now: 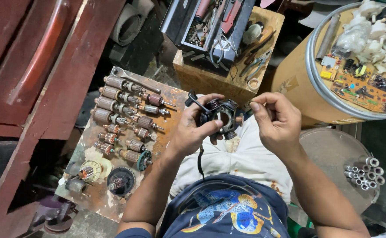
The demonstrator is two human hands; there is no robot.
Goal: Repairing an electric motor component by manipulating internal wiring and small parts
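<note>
My left hand (193,128) grips a black round motor housing (221,115) with a hollow centre, held over my lap. A black cable (200,158) hangs down from it. My right hand (276,121) is close on the housing's right side, fingers curled with thumb and forefinger pinched together near its edge; whether they hold a small part I cannot tell.
A rusty board (164,132) at my left carries several motor armatures (113,105), a wrench (133,78) and a black round part (120,180). Ahead, a wooden box (210,77) supports a tool tray (210,26) and pliers (255,64). A drum (298,83) at right holds circuit boards (356,86). Metal tubes (367,172) lie on a round lid.
</note>
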